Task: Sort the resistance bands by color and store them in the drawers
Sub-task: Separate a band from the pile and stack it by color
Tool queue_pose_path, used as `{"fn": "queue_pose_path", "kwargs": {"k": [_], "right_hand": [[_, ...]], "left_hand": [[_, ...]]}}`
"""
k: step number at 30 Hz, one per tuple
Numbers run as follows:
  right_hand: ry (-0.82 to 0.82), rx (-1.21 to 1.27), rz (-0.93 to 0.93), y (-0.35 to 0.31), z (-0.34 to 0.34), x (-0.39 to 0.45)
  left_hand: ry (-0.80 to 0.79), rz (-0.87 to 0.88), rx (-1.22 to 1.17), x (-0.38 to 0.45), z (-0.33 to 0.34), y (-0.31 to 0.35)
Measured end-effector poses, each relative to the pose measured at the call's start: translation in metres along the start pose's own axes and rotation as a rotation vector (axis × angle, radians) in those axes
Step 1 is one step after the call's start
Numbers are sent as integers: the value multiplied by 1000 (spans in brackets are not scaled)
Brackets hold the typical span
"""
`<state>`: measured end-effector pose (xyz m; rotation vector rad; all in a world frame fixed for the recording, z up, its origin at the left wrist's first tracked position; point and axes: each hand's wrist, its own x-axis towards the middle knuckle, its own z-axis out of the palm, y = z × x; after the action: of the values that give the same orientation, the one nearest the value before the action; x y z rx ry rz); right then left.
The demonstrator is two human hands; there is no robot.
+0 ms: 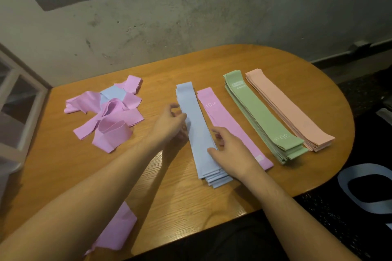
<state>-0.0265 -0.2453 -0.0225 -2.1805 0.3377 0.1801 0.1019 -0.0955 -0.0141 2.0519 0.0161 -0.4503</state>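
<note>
Wooden and oval-ended, the table is filling the middle of the frame, with a stained concrete wall standing behind it across the upper part. At the left edge a pale drawer unit is showing only in part.

Four sorted stacks are lying side by side right of centre, slanting from upper left to lower right. Farthest right is the peach stack, touching the green stack, whose top band is showing "30 LB". Next, towards centre, a pink band marked "10 LB" is lying flat, and beside it the blue stack is fanning out at its near end.

In the left centre an unsorted heap of pink bands is lying crumpled, with one blue band tucked among them. Another pink band is hanging at the lower edge, under the left forearm. A grey-blue loop is lying off the table at the lower right.

Both hands are working the blue stack. The left hand is pinching its left edge with curled fingers. The right hand is resting on its right edge, thumb pressing the top band, fingers loosely bent.
</note>
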Motion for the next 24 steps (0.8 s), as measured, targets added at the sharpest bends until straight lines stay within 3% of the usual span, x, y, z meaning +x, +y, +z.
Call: {"fn": "queue_pose_path", "kwargs": {"k": [4,6,12,17,24], "right_hand": [[-19,170,22,-2,3,-3],[-22,218,31,-4,3,-5],[-28,249,77,-9,5,-12],[-43,216,92,-11,6,-16],[90,117,-131,-24,19,-28]], "left_hand": [[-278,-126,42,-39,1,-1],[-314,-119,18,-52,3,-3],[-335,-88,63,-67,19,-11],[-322,36,325,-67,20,-14],[-120,192,396,-74,-19,-35]]}}
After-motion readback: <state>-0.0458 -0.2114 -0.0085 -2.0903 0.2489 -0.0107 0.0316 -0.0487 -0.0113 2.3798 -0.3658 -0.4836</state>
